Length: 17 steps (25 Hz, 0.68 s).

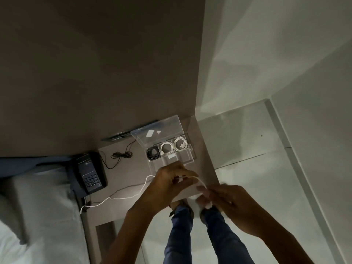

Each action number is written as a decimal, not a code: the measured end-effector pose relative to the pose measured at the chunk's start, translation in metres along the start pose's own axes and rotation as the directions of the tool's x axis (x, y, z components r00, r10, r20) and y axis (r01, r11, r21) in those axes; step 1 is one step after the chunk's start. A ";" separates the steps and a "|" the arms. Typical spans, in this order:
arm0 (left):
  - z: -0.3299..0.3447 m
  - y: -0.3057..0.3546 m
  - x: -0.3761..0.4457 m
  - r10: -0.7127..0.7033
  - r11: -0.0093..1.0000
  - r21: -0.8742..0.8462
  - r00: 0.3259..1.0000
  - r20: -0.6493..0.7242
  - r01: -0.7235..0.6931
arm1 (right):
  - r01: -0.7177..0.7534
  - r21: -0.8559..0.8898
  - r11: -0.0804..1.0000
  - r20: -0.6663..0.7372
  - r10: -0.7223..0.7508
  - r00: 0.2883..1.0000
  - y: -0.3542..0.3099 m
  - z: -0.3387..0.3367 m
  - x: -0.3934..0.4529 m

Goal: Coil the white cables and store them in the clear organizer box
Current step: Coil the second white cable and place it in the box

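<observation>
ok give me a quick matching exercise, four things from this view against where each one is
Things:
1. black coiled cable
2. telephone
3. loose white cable
4. organizer lid

Places:
A. trailing across the table from the hands
B. open, leaning back toward the wall
C. leftmost back compartment of the box
D. table's left side, by the bed

Pairs: 1-C, 2-D, 3-A, 4-B

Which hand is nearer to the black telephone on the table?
Left. The left hand is right of the black telephone, above the table; the right hand is farther right, past the table's edge.
</observation>
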State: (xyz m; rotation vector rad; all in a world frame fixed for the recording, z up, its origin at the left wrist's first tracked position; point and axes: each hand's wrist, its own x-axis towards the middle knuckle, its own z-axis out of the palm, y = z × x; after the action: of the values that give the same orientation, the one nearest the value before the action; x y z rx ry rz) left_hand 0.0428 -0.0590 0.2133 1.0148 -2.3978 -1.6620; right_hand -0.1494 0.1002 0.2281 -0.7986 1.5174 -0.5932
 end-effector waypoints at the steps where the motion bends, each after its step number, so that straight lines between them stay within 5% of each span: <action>1: -0.009 0.020 -0.009 0.010 1.000 -0.004 1.000 -0.023 -0.011 | 0.028 0.038 0.999 0.080 -0.031 0.996 -0.020 -0.001 -0.021; 4: -0.022 0.074 -0.036 0.059 0.998 0.031 0.997 -0.046 -0.058 | 0.045 0.252 0.967 0.224 -0.103 0.969 -0.074 0.001 -0.075; 6: -0.026 0.106 -0.057 0.102 0.994 0.042 0.991 -0.088 -0.099 | -0.017 0.520 0.854 0.297 -0.162 0.941 -0.104 0.000 -0.104; 9: -0.032 0.159 -0.095 0.171 0.985 -0.008 0.977 -0.124 -0.173 | -0.074 0.894 0.441 0.262 -0.383 0.886 -0.146 -0.004 -0.142; 12: -0.036 0.209 -0.128 0.193 0.981 0.046 0.970 -0.150 -0.188 | -0.048 0.999 -0.018 0.036 -0.411 0.911 -0.187 -0.001 -0.163; 13: -0.036 0.217 -0.137 0.190 0.980 0.086 0.966 -0.176 -0.177 | 0.012 0.996 -0.090 -0.048 -0.406 0.913 -0.198 0.003 -0.167; 15: -0.044 0.233 -0.156 0.176 0.980 0.129 0.962 -0.209 -0.152 | 0.246 0.969 0.011 -0.221 -0.404 0.888 -0.221 0.009 -0.176; 17: -0.057 0.244 -0.170 0.176 0.979 0.139 0.959 -0.221 -0.147 | 0.562 0.726 0.397 -0.371 -0.461 0.806 -0.237 0.015 -0.185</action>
State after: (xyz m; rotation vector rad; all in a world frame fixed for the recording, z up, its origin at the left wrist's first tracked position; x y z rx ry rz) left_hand 0.0812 0.0360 0.4982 0.9402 -2.3769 -1.2811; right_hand -0.1010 0.0960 0.5250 -0.4640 0.8494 -1.7064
